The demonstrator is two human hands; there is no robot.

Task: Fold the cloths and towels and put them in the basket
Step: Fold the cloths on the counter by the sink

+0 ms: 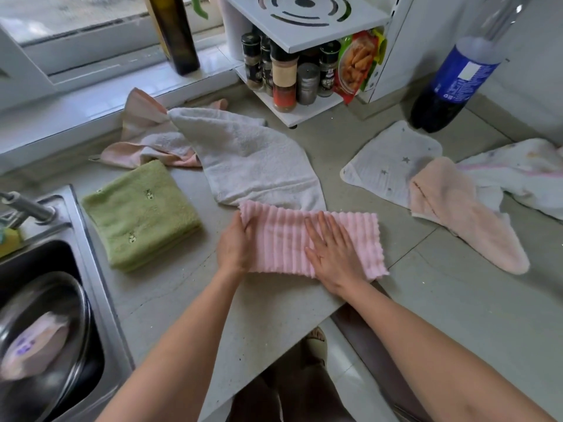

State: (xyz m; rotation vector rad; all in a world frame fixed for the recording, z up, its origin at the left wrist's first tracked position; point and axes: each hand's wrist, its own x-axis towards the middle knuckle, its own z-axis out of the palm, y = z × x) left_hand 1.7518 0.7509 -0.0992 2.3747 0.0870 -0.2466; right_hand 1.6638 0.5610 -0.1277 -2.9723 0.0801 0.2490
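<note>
Cloth, pink and ribbed (292, 239), lies flat on the desk (274, 318) near its front corner, already narrowed to a long strip, so it looks to be partway through folding. The right hand (335, 254) rests on its middle with fingers straight and spread wide, palm down, most likely pinning the strip so it cannot slide and pressing out the layers. The left hand (234, 242) holds the strip's left end, fingers (248, 228) curled round the edge, probably ready to bring that end over toward the right. The far edge of the strip overlaps a white towel (253, 159) spread loose behind it; that towel in turn lies over a crumpled pink cloth (143, 129) near the window sill. To the left, a green towel (140, 214) sits folded into a neat square beside the sink (91, 239), seemingly parked there as finished. To the right, well apart, a star-print cloth (393, 156), a peach towel (466, 220) lying partly on it, and another white cloth (524, 172) wait unfolded. Behind stand a spice rack (292, 74), a dark bottle (175, 35) and a soda bottle (451, 80). No basket shows anywhere, so folded pieces apparently stack on the desk for now.
</note>
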